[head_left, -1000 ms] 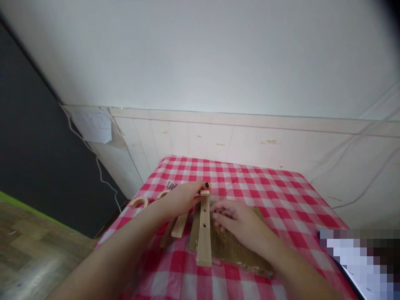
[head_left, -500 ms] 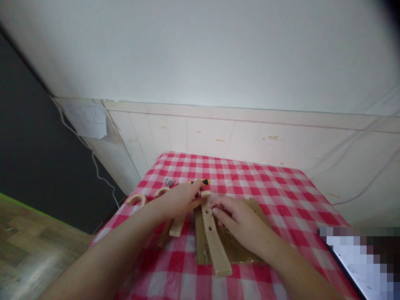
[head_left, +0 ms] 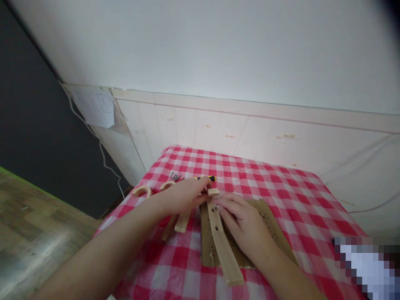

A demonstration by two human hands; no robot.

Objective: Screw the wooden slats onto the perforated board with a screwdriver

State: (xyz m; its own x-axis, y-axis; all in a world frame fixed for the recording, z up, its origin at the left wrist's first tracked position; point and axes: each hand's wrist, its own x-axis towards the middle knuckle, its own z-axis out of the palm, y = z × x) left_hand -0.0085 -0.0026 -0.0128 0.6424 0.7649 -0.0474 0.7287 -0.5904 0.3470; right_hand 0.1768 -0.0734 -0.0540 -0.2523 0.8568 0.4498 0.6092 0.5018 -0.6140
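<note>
A long pale wooden slat (head_left: 224,246) with holes lies slanted across a brown board (head_left: 272,231) on the red-and-white checked tablecloth (head_left: 281,187). My left hand (head_left: 184,195) grips the slat's far end, fingers curled over it. My right hand (head_left: 242,221) rests beside the slat near its upper hole, fingertips pinched on something small that I cannot make out. Two shorter wooden slats (head_left: 179,223) lie under my left wrist.
Two curved wooden pieces (head_left: 142,191) sit at the table's left edge. A yellow-and-black tool (head_left: 208,178) and some small dark screws (head_left: 175,176) lie beyond my left hand. White panelled wall stands behind the table; a blurred patch covers the lower right corner.
The long slat's near end has swung to the right, so it now lies slanted. My right hand has drawn closer to the slat's upper hole. The view has shifted slightly.
</note>
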